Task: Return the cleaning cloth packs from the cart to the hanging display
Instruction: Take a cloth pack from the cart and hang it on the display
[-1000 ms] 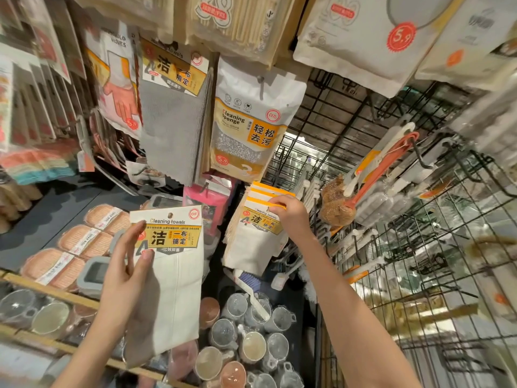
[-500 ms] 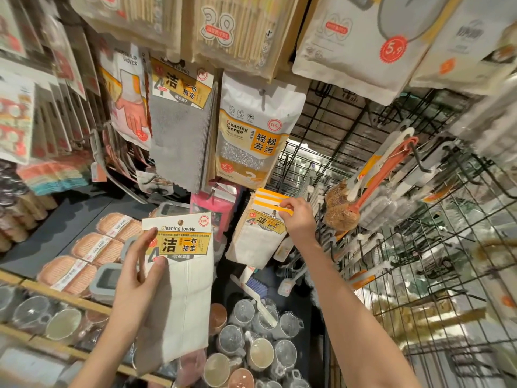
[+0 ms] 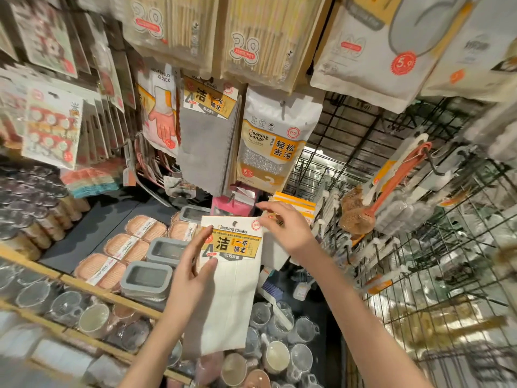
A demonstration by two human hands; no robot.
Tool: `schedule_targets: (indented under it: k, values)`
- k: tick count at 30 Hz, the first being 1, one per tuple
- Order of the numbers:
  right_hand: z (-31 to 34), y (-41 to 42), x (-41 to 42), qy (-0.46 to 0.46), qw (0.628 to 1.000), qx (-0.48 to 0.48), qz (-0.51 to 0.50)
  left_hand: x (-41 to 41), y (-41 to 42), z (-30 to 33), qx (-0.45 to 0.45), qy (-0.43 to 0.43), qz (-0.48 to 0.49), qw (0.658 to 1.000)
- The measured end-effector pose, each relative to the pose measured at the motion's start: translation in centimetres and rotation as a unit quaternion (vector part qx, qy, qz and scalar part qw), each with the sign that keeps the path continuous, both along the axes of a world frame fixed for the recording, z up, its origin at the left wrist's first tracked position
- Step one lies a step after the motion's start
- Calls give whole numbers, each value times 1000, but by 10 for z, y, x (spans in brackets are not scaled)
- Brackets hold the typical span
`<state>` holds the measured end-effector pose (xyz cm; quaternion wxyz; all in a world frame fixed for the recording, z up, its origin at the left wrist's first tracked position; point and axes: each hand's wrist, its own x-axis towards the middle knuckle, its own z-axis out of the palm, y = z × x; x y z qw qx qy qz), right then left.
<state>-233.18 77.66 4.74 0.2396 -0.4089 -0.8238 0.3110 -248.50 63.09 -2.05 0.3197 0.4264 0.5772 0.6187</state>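
Note:
A white cleaning cloth pack (image 3: pixel 233 289) with a yellow "Cleaning towels" label hangs down from my left hand (image 3: pixel 190 278), which grips its left edge with the thumb on the front. My right hand (image 3: pixel 288 229) is at the pack's top right corner with fingers spread; I cannot tell whether it pinches the corner. Just behind the right hand hang several matching white packs with yellow headers (image 3: pixel 296 201) on a hook of the display. No cart is in view.
Grey cleaning towels (image 3: pixel 205 152), a cleaning sponge bag (image 3: pixel 270 147) and a gloves pack (image 3: pixel 159 119) hang above. A black wire grid (image 3: pixel 419 261) with brushes (image 3: pixel 391 186) fills the right. Below are soap dishes (image 3: pixel 134 247), cups (image 3: pixel 279 357) and a wooden shelf rail (image 3: pixel 84 288).
My right hand let go of the hanging packs and came left to the held pack's top corner. My left hand carried the pack up and to the right, toward the hanging packs.

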Motion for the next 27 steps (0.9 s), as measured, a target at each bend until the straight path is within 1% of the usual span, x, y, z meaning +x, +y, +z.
schedule_targets:
  k: [2,5,12,17,22,25,27]
  values:
    - [3,-11,-8,-47,998,1,41,4,-1,2,4,4,-10,1000]
    - [5,-20,-15,-87,995,-9,38,7,-2,3,14,2,-24,1000]
    - [4,-24,-9,-72,995,-63,12,4,-5,-3,10,-32,-42,999]
    - [-2,-24,0,-47,997,-66,-3,5,-4,-8,-11,-31,-50,998]
    - [-9,-14,15,10,993,-104,-56,-2,6,-13,-19,-31,-50,998]
    - [-17,-2,25,11,987,-119,-107,-7,9,-15,-27,-14,-29,999]
    - [-24,7,33,0,984,-103,-143,-11,11,-18,-50,11,-22,998]
